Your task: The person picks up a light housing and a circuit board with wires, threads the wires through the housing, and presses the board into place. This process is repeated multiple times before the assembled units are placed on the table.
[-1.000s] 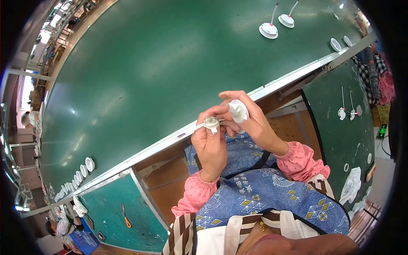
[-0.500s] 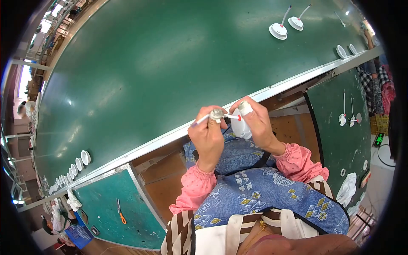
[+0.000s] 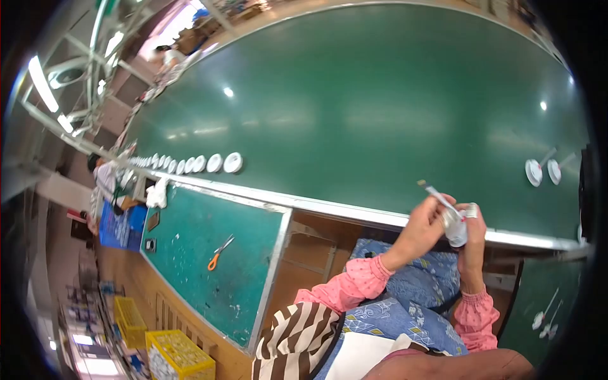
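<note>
Over the near edge of the green table, the left hand pinches a pale tube pointing between 10 and 11 o'clock, while the right hand grips a white round piece with a red spot, beside the left fingertips. From the hands, two small tubed parts lie between 4 and 5, two white discs sit at 2, orange-handled scissors lie near 9, and a row of white cups runs between 9 and 10. Beyond, near 9, is another person.
</note>
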Action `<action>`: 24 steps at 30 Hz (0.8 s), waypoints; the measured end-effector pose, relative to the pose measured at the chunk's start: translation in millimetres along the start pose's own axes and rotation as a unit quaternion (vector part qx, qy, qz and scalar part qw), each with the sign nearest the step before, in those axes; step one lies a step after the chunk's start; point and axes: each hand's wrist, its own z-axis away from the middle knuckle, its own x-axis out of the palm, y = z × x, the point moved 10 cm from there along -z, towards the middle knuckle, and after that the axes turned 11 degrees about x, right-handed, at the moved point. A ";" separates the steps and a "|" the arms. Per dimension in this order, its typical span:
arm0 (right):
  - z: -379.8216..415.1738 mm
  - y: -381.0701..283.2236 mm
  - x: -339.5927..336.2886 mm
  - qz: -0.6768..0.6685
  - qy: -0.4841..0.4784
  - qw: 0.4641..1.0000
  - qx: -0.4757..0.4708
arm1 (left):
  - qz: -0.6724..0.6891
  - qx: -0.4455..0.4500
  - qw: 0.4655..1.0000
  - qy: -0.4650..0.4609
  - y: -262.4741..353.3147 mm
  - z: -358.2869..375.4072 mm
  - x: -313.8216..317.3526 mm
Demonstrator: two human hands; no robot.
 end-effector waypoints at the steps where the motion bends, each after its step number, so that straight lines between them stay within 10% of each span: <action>1: -3.0 1.0 -3.1 -0.008 0.003 0.999 0.034 | -0.088 -0.020 0.995 -0.049 21.7 2.5 3.1; 10: 10.9 -19.2 41.0 -0.061 -0.084 0.994 0.047 | -0.344 0.221 0.912 0.008 95.7 24.2 5.3; 24: 25.8 -34.7 35.6 0.085 0.002 0.994 -0.063 | -0.040 -0.010 0.997 0.061 45.0 17.0 -27.3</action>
